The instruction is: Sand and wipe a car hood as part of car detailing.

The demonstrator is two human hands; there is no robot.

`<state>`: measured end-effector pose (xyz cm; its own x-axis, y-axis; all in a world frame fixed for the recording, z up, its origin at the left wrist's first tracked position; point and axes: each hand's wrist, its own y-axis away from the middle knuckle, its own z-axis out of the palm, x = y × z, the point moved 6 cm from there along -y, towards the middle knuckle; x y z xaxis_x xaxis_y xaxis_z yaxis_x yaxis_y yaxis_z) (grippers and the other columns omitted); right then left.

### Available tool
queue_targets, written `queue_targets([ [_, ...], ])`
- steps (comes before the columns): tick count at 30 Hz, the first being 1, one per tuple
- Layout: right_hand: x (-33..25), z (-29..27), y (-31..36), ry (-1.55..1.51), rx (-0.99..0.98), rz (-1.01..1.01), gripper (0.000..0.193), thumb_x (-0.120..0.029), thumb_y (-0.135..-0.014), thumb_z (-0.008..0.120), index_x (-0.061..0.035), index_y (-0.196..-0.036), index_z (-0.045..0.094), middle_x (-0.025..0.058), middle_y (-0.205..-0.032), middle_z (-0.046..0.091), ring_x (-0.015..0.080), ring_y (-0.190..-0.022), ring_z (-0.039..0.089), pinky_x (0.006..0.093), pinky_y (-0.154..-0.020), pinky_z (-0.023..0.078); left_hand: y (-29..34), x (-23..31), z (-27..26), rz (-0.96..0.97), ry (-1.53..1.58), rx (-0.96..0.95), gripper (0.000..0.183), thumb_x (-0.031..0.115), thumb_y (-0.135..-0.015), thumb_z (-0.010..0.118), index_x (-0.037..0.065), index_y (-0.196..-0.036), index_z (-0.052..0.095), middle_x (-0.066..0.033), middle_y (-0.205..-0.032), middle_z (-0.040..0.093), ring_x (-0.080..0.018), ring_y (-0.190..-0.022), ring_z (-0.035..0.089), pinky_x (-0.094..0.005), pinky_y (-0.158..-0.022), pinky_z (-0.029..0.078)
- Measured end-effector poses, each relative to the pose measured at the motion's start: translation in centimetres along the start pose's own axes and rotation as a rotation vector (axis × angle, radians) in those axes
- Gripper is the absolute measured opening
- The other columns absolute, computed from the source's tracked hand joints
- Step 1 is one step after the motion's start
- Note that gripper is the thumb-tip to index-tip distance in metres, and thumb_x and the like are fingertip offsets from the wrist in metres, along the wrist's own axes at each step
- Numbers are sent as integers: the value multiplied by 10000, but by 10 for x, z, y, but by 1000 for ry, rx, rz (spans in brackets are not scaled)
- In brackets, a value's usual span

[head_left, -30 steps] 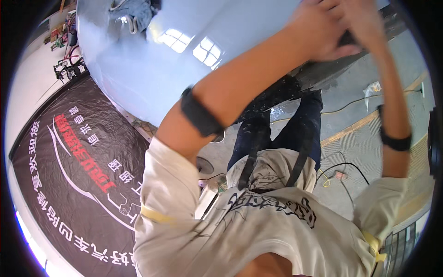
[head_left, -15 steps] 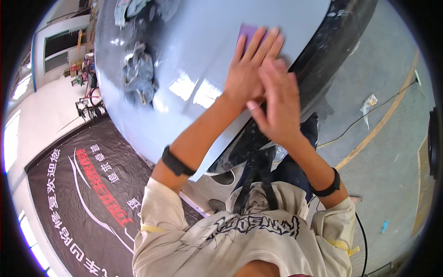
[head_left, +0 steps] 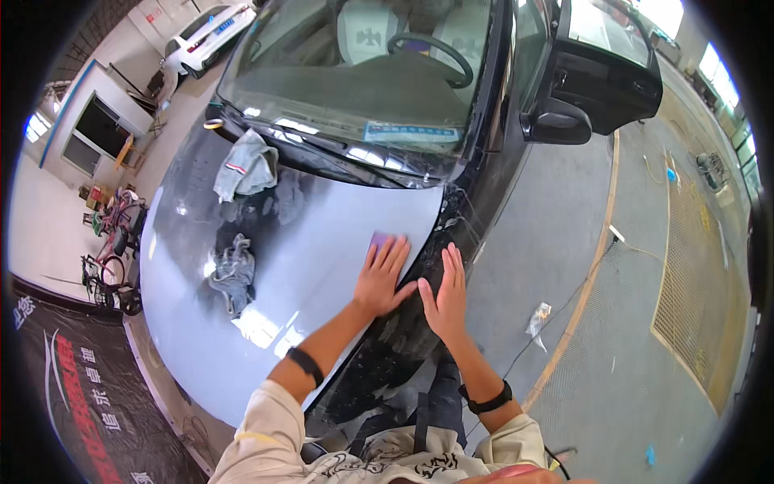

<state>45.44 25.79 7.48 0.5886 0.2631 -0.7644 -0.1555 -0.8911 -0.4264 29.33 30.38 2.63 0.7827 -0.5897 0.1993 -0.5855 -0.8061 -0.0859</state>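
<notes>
My left hand lies with its fingers flat over a piece of purple sandpaper, holding it against the pale grey car hood. Only the upper corner of the sandpaper shows past the fingertips. Beside it, above the black fender, my right hand is open with fingers stretched out and nothing in it. Its thumb is close to the left thumb; I cannot tell if they touch. A crumpled grey-blue cloth rests on the left part of the hood. Another grey cloth lies nearer the windshield.
Above the hood are the windshield and wipers. A black side mirror and an opened car door stick out at the right. A cable and a crumpled plastic bag lie on the floor. Bicycles stand at the far left.
The view has tilted up, bringing in the windshield and open door. My right hand has come away from the left hand toward the fender; the left stays on the sandpaper.
</notes>
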Motion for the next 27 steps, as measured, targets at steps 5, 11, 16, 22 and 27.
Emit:
queue_targets([
  [5, 7, 2, 56, -7, -25, 67, 693, -317, -1034, 624, 69, -1546, 360, 275, -1633, 349, 460, -1514, 333, 512, -1240, 282, 81, -4, -19, -32, -3, -39, 874, 572, -1002, 545, 39, -1644, 283, -122, -1729, 252, -344, -1600, 197, -544, -1282, 140],
  [11, 70, 32, 67, -60, -102, 167, 695, -316, -1034, 616, 74, -1545, 353, 306, -1620, 351, 485, -1503, 341, 524, -1244, 281, -5, -2, -2, -58, -13, 5, 877, 584, -1013, 519, 1, -1628, 292, -161, -1726, 242, -373, -1600, 185, -563, -1281, 121],
  [16, 88, 12, -44, -50, -39, -28, 636, -312, -1058, 588, 75, -1524, 391, 312, -1587, 401, 496, -1454, 402, 533, -1212, 321, -152, -8, -25, 54, -17, 289, 851, 564, -990, 563, -30, -1575, 392, -223, -1658, 364, -414, -1535, 323, -579, -1246, 202],
  [22, 124, 9, -78, -56, -14, -15, 597, -276, -1056, 610, 54, -1515, 421, 257, -1585, 435, 451, -1457, 424, 498, -1206, 338, -108, -9, 1, -18, 49, 136, 868, 507, -963, 625, -5, -1608, 348, -213, -1683, 323, -410, -1561, 283, -587, -1253, 182],
  [27, 141, 11, -30, -133, 56, 165, 583, -275, -1071, 582, 50, -1524, 415, 254, -1605, 407, 417, -1499, 383, 489, -1226, 307, -64, -1, 5, -75, 46, 36, 892, 499, -943, 642, -18, -1604, 344, -215, -1687, 312, -413, -1564, 276, -595, -1251, 181],
])
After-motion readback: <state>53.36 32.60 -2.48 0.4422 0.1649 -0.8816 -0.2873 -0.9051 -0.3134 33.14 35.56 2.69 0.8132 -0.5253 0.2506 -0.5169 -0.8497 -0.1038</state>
